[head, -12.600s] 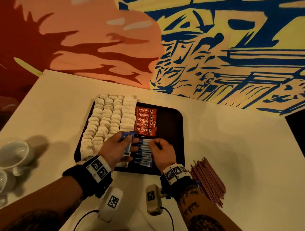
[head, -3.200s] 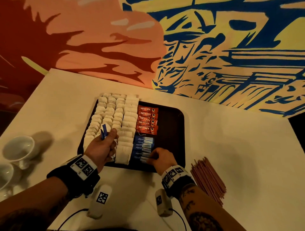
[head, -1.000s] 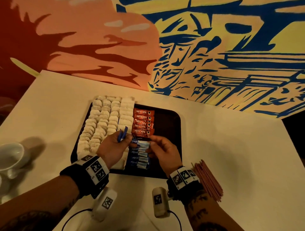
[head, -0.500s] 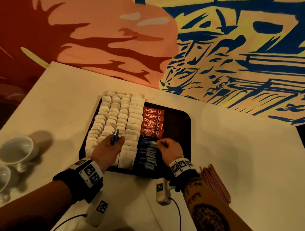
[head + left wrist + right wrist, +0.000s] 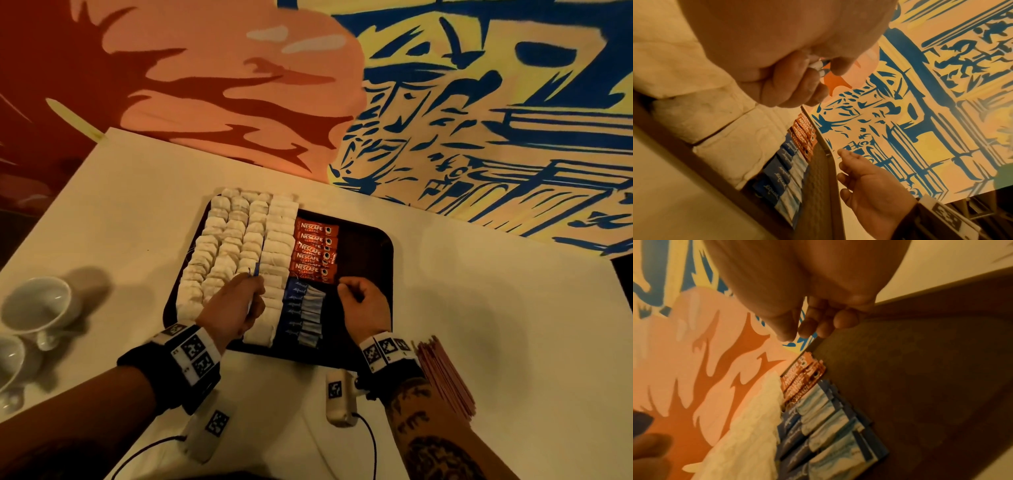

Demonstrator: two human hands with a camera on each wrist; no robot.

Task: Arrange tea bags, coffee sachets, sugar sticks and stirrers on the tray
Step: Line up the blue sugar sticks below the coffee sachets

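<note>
A dark tray holds rows of white tea bags on its left. Beside them lie red coffee sachets, with a column of blue sugar sticks nearer me. My left hand hovers over the near tea bags and pinches spare blue sugar sticks, whose white-and-blue ends show between its fingers. My right hand hangs over the bare tray just right of the sugar column, fingers loosely curled and empty. A bundle of reddish stirrers lies on the table right of the tray.
Two white cups stand at the table's left edge. A painted wall rises directly behind the white table. The tray's right third shows bare dark surface.
My right hand has let go of the sugar stick it laid at the top of the blue column and drawn back to the right, empty. The left hand keeps its sticks.
</note>
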